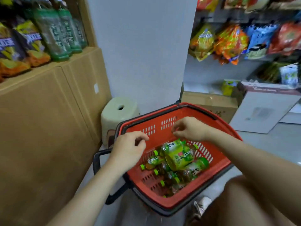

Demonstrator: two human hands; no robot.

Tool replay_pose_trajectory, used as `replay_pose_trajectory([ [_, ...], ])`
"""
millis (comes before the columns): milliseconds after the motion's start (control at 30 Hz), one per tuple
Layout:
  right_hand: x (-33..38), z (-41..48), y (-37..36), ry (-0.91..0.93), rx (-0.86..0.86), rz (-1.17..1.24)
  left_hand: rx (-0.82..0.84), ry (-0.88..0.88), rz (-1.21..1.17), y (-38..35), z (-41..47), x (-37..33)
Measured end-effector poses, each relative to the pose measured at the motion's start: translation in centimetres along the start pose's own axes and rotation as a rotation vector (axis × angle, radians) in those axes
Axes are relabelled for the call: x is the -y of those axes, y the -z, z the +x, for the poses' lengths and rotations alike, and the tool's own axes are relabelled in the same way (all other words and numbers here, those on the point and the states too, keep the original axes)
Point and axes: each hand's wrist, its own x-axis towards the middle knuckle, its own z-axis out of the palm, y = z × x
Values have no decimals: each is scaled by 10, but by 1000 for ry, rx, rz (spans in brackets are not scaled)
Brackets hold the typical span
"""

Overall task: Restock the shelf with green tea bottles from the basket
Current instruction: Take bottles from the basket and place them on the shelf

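I am hovering my left hand (128, 150) and right hand (189, 128), both loosely curled and empty, over the basket (224, 163); green tea bottles (176, 158) are lying heaped inside. Risk: one slipping free while I am lifting.

From my remote seat I see big cardboard boxes (45, 121) stacked at the left, with snack bags (24, 46) resting on top. A pale plastic stool (119, 111) sits against the white pillar (143, 49). To the right hang colourful snack packets (231, 41) (labels too blurred to read), above a white carton (263, 110) and a brown box (215, 103).
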Motion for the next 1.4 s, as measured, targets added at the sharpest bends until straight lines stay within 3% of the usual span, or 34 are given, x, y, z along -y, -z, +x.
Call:
replay_pose_trajectory([
  [133,-69,40,-6,-124,95,-106,86,59,40,-47,45,13],
  [267,-131,74,-45,-262,230,-43,289,140,110,-116,100,33],
  [467,-176,113,-105,-279,255,-34,477,366,303,-227,153,106],
  [600,-189,122,-103,-254,262,18,527,443,414,-278,167,136],
  [733,-192,124,-98,-227,248,12,596,341,569,-289,172,138],
  [867,-194,124,-108,-192,281,25,719,40,629,-246,191,97],
  [1000,-181,126,-101,-74,207,219,483,-219,683,-199,215,22],
  [1067,-173,127,-89,-37,43,300,405,-141,475,-183,217,12],
  [1100,-173,126,-82,-41,-39,291,412,-45,254,-178,215,13],
  [1167,-182,123,-68,-100,-147,228,495,159,-245,-181,202,17],
  [1200,-189,120,-62,-154,-188,217,562,176,-286,-193,191,21],
  [1300,-208,110,-52,-323,-303,301,806,-3,112,-259,145,38],
  [1400,-208,110,-55,-304,-294,398,901,-106,431,-319,100,44],
])
